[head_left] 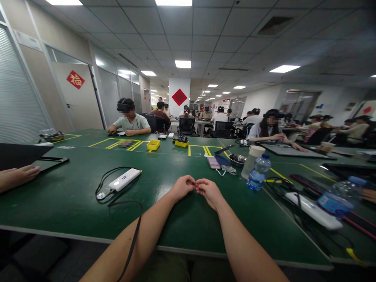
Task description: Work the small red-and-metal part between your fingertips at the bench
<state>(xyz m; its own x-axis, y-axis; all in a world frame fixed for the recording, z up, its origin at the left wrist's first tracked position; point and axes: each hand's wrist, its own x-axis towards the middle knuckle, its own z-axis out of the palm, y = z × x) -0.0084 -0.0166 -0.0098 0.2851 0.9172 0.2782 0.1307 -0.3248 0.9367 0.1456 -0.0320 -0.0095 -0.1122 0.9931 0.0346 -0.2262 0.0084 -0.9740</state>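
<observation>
Just above the green table (164,219), my left hand (182,188) and my right hand (208,192) meet at the fingertips. Both are closed in a pinch. A tiny orange-red piece (197,185) shows at the right fingertips, where the two hands come together; its kind is too small to tell. Whatever the left fingers pinch is mostly hidden by them. A black cable (136,239) hangs across my left forearm.
Left of my hands lies a white power bank (125,179) with a cable. To the right stand a water bottle (259,172) and a pale cup (252,160). Yellow trays (153,145) sit farther back. Another person's hand (25,173) rests by a laptop at the left.
</observation>
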